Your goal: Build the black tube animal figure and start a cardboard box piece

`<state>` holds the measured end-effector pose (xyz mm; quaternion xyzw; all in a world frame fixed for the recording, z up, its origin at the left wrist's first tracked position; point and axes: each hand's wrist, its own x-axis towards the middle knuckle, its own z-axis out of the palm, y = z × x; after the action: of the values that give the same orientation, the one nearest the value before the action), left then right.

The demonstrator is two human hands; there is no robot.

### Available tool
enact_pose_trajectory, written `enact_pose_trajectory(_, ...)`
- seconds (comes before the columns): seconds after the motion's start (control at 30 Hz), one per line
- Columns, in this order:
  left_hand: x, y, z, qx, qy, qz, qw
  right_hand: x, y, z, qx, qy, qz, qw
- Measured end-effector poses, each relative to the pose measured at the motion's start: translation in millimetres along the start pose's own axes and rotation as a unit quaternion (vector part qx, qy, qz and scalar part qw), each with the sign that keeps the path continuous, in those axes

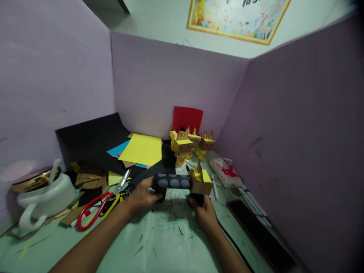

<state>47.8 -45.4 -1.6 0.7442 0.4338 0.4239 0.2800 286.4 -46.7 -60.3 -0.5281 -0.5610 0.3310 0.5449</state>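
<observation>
Both hands hold one paper craft animal [182, 182] just above the green table [159, 242]. It has a black tube body with grey spots and a brown-and-yellow box head with pointed ears. My left hand [142, 195] grips the tube's left end. My right hand [204, 212] holds the underside at the head end, around a black leg. Several finished yellow-and-brown paper animals [189, 146] stand behind it near the back wall.
Red-handled scissors [98, 206] lie left of my left hand. A white pot [45, 199] stands at far left. Yellow paper [142, 149], blue and black sheets and cardboard scraps pile at the back left. A red sheet [187, 119] leans on the wall. Markers [250, 193] and a dark strip [260, 229] lie right.
</observation>
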Motion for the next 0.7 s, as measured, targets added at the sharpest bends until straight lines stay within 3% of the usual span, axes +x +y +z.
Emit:
enact_pose_trajectory(0.3, 1.5, -4.3, -2.4, 0.006, -0.013, 0.010, 1.000, 0.7, 3.3, 0.0, 0.016, -0.002, -0.007, 1.000)
enact_pose_trajectory(0.53, 4.5, -0.3, -2.4, -0.075, 0.031, 0.008, 0.997, 0.5, -4.7, 0.8, 0.032, -0.009, -0.023, 0.999)
enact_pose_trajectory(0.7, 4.8, -3.1, 0.0, -0.048, 0.034, 0.016, 0.998, 2.2, 2.8, 1.0, 0.035, -0.010, -0.022, 0.999)
